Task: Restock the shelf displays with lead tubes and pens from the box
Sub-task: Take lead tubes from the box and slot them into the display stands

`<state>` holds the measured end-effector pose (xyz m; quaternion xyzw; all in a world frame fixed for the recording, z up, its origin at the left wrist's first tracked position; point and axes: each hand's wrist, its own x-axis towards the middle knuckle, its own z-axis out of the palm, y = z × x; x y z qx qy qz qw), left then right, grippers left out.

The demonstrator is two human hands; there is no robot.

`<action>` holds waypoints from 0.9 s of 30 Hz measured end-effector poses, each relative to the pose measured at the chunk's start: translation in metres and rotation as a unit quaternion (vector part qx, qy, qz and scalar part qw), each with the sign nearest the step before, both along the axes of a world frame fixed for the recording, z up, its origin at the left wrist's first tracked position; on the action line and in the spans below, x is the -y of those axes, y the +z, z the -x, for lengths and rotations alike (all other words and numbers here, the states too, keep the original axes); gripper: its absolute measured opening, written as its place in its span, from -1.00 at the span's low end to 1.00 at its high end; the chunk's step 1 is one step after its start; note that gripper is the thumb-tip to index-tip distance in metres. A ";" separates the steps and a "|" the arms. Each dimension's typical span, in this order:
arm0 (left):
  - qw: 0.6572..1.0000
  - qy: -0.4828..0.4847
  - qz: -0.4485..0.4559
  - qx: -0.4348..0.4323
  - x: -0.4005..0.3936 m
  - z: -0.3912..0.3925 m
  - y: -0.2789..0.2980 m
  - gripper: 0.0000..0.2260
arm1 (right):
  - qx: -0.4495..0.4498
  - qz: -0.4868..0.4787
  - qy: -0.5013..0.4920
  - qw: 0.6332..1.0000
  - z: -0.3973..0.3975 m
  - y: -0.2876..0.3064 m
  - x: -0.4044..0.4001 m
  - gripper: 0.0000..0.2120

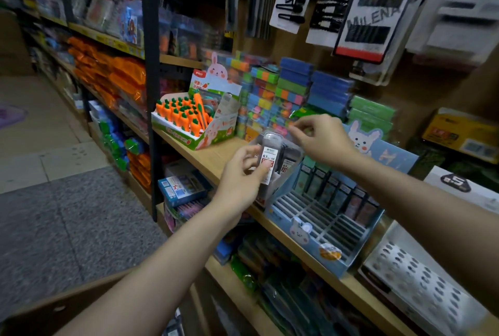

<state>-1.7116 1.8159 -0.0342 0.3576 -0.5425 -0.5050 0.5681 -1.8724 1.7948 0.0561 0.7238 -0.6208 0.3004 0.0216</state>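
Observation:
My left hand [244, 170] grips a clear-wrapped pack of lead tubes [272, 157] with white and red 0.7 labels, held above the wooden shelf [216, 157]. My right hand [317, 135] pinches the clear wrapping at the pack's upper right edge. Just right of the pack stands a blue bunny display [324, 216] with slotted rows; several lead tubes stand in its back row [340, 192] and the front slots hold nothing. A carrot pen display [194, 116] sits to the left on the same shelf.
Stacks of coloured erasers [283, 92] stand behind the hands. Hair-clip cards [370, 8] hang above. A cardboard box edge [54, 306] shows at the bottom left. A white perforated holder [421, 279] sits at the right, with more stock on the lower shelves.

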 end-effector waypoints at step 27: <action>0.876 0.067 0.221 0.424 0.012 -0.027 -0.052 -0.59 | -0.141 -0.028 -0.072 0.987 0.004 -0.016 0.020 -0.70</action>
